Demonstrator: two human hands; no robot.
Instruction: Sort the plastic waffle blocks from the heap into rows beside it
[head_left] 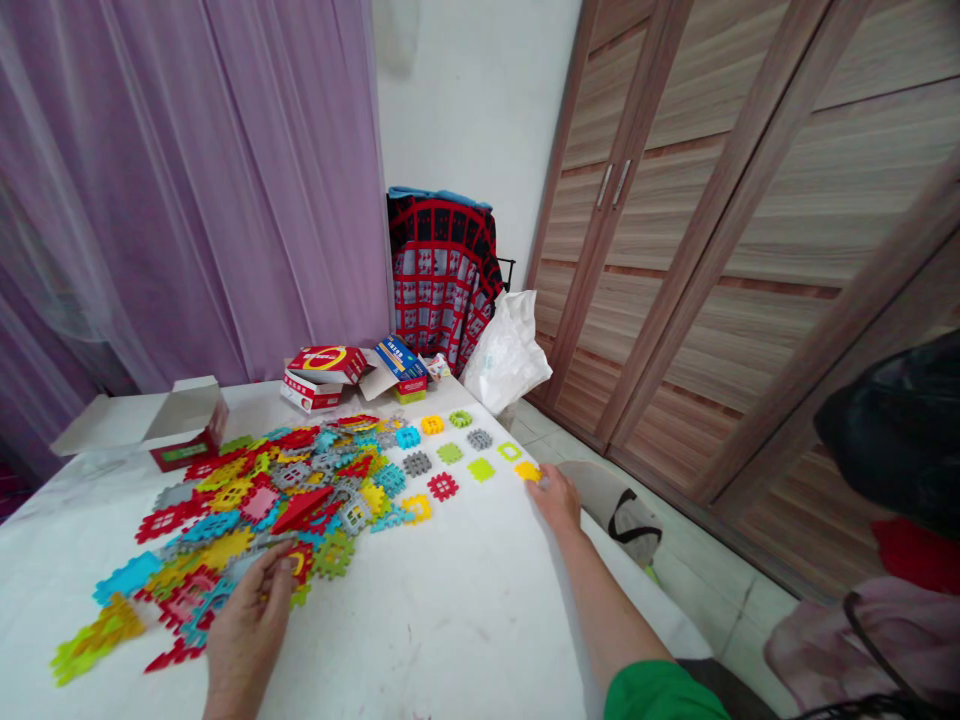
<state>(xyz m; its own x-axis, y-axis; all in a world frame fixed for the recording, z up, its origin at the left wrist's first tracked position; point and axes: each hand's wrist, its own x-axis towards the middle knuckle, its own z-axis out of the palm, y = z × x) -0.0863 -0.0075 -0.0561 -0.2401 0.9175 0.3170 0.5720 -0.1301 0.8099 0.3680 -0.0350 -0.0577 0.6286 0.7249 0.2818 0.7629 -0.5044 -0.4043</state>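
My right hand (559,498) is at the table's right edge, its fingertips closed on a yellow interlocking building tile (527,470). Over the front of a heaped pile of coloured interlocking tiles (225,548), my left hand (251,622) has its fingers curled together. A grey piece shows by those fingertips, but whether they hold it is unclear. Beside the pile, several single tiles lie spaced out in rows, among them a red tile (443,487), a lime tile (481,469), a green frame tile (509,451) and a grey tile (479,439).
An open carton (187,425) stands at the back left of the white table (450,620). Red boxes (322,370) and a blue box (397,358) sit at the back. Beyond the far corner are a white plastic bag (506,355) and a cloth-covered chair (442,270); wardrobes (675,220) line the right.
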